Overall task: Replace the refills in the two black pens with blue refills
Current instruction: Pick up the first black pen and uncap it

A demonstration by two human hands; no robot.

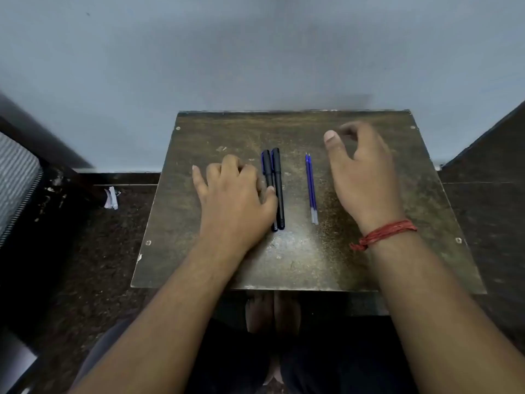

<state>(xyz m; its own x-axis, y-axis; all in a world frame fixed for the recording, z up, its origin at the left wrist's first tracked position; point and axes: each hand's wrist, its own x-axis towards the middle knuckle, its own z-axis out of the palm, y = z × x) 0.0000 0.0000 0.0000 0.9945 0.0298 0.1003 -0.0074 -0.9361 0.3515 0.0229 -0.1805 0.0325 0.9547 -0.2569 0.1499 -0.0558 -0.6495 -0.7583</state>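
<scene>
Two capped black plastic pens (275, 189) lie side by side at the centre of the worn brown tabletop (298, 257), long axes running away from the person. Right of the pens, apart from them, lie two thin blue refills (311, 189), parallel to the pens. The left hand (235, 197) lies just left of the pens, fingers curled, thumb touching the nearer pen; it is the closer hand. The right hand (360, 172) hovers beyond the refills, relaxed, holding nothing.
</scene>
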